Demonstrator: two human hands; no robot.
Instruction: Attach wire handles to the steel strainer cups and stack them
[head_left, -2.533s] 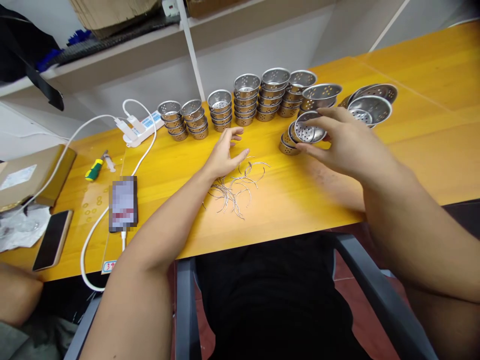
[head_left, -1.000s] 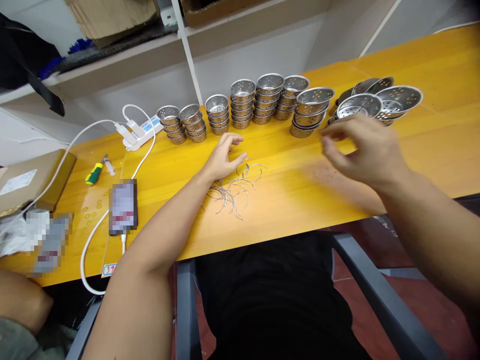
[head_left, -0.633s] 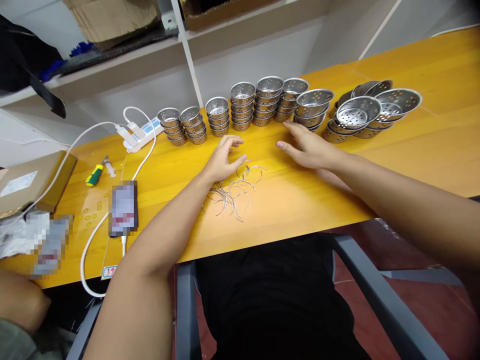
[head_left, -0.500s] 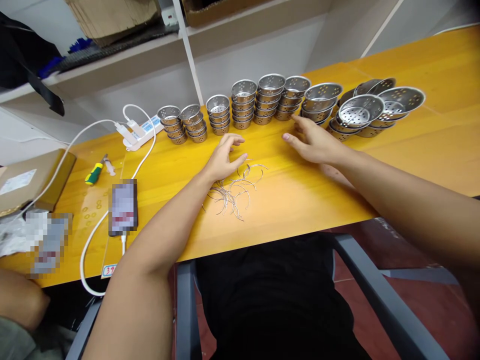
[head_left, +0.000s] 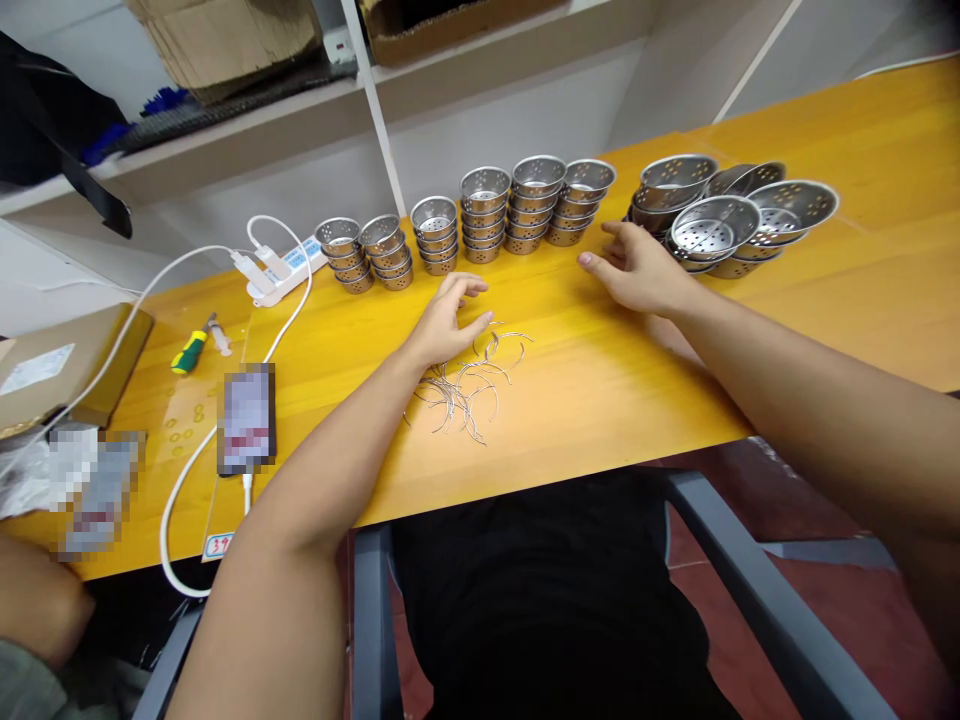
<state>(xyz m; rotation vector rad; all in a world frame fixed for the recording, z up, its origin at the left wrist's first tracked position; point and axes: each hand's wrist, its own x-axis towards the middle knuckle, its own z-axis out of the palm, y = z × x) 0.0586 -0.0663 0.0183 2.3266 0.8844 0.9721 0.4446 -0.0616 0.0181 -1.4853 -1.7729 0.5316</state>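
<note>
Head view: I read the work as partly advanced. Perforated metal cups stand in neat stacks [head_left: 485,213] along the far edge of the table [head_left: 600,400], while a looser group of wider strainer bowls [head_left: 716,222] lies overlapped at the right, not yet set straight. A pile of curved wire handles [head_left: 465,385] rests loose on the table in front of me; none that I can see is fitted to a cup, so I judge the fitting still to be done.

Left hand [head_left: 442,325]: palm down, fingers spread and slightly curled, resting at the far edge of the wire handles and holding nothing.

Right hand [head_left: 637,270]: arm stretched forward across the table, hand flat and open with fingers extended, empty, its fingertips just beside the nearest strainer bowls; I cannot tell whether they touch.

A power strip [head_left: 281,262] and a screwdriver [head_left: 187,350] lie well to the left, apart from both hands.
</note>
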